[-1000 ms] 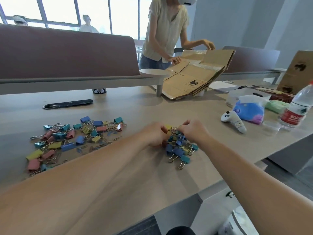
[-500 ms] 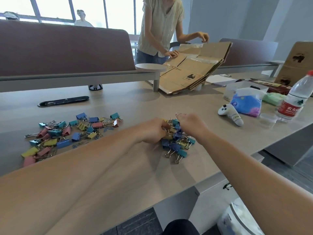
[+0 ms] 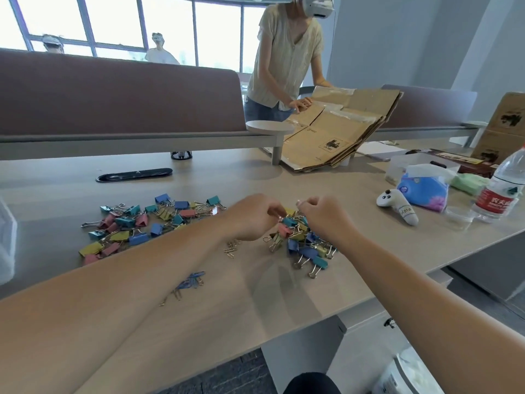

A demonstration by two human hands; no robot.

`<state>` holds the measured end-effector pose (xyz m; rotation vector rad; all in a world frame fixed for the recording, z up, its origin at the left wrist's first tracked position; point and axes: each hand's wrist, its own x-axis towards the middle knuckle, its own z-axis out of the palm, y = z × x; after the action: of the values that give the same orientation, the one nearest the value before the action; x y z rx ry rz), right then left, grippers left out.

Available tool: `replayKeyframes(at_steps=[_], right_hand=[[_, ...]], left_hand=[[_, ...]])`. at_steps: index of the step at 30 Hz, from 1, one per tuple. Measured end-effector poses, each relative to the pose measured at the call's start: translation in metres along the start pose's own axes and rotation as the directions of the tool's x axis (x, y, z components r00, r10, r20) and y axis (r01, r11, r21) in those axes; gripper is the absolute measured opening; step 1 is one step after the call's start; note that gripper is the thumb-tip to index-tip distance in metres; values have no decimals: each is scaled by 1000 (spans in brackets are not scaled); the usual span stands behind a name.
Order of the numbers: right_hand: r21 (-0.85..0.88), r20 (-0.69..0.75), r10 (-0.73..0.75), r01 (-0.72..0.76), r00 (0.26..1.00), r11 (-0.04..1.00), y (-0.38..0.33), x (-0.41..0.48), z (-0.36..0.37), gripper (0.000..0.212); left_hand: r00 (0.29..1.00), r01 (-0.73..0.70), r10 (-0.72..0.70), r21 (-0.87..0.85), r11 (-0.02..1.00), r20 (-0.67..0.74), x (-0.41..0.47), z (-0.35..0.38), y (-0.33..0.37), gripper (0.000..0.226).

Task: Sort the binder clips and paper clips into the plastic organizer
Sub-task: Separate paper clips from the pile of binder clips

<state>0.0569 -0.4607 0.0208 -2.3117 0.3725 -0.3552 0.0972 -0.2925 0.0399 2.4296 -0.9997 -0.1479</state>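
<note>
A tangled heap of small coloured binder clips [image 3: 305, 245] lies on the wooden table in front of me. My left hand [image 3: 252, 217] and my right hand [image 3: 324, 217] are both over its far side, fingers curled and pinching clips in the heap. A wider spread of larger binder clips [image 3: 136, 226] lies to the left. Gold paper clips [image 3: 231, 248] sit below my left wrist, and blue and gold paper clips [image 3: 190, 282] show beside my left forearm. A translucent plastic piece [image 3: 5, 240] shows at the left edge.
A white panda-shaped toy [image 3: 397, 206], a blue tissue pack [image 3: 423, 189], a clear box [image 3: 417, 166] and a water bottle [image 3: 502, 189] stand at the right. A person handles flattened cardboard [image 3: 335, 132] across the table. The table edge [image 3: 369, 300] runs near my right forearm.
The view has tilted, so paper clips near my left forearm now show. Both hands stay on the small clip heap, fingers shifting slightly among the clips.
</note>
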Motion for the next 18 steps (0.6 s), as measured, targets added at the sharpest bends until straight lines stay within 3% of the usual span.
replayKeyframes(at_steps=[8,18], right_hand=[[-55,95,-159,164,983,985,-42,-18,49,17],[-63,302,-339,373,891,926,-108,-33,130,12]], left_hand=[[988,137,-134,28,990,-71,-48,-33,-49,23],[938,344,-321,264,901,-128,-131,-76,-117,19]])
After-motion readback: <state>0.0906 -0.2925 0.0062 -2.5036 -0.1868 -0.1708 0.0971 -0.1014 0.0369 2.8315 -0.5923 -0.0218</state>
